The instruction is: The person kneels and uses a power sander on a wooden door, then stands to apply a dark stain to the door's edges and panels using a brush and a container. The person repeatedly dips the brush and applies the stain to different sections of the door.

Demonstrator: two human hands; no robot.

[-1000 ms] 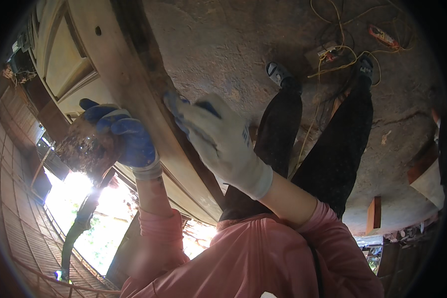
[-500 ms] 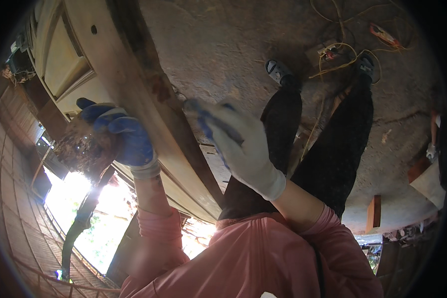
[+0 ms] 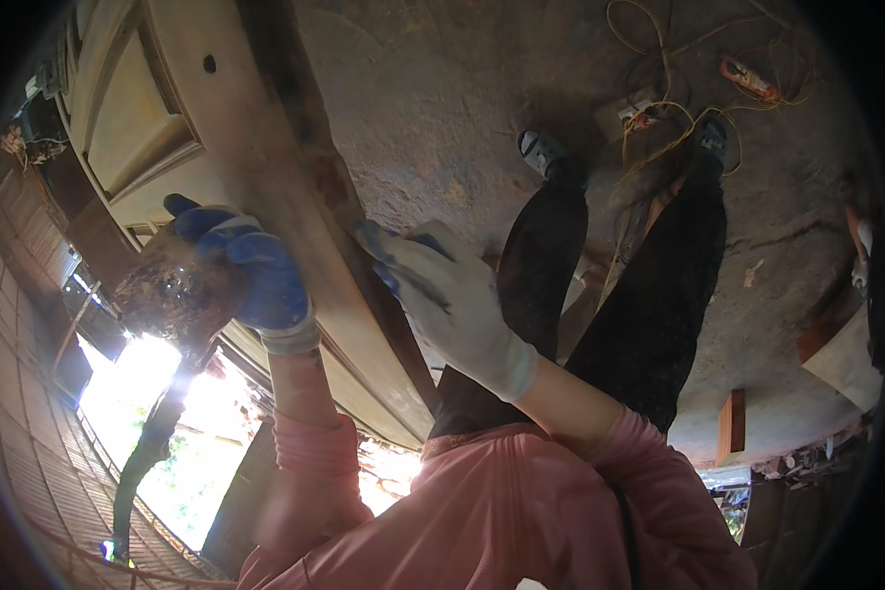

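Note:
Wearing a blue-palmed glove, my left hand (image 3: 261,275) is closed round a brown, glossy, crumpled-looking object (image 3: 167,290), held over the near side of a panelled wooden door (image 3: 241,147). What exactly this object is cannot be made out. My right hand (image 3: 452,300), in a white glove with blue fingertips, has its fingers stretched toward the door's dark long edge (image 3: 339,221). The fingertips meet or nearly meet the edge. Nothing shows in that hand, though its palm side is partly hidden.
Yellow cord (image 3: 664,103) lies tangled on the rough floor (image 3: 423,108), by a red-and-white item (image 3: 747,79). My sandalled feet and black trouser legs (image 3: 644,305) are right of the door. A wooden block (image 3: 731,428) stands farther right. Bright daylight enters at lower left.
My right hand has shifted slightly left and down, its fingers coming against the door edge. The left hand keeps its hold almost unmoved. The whole view has shifted a little.

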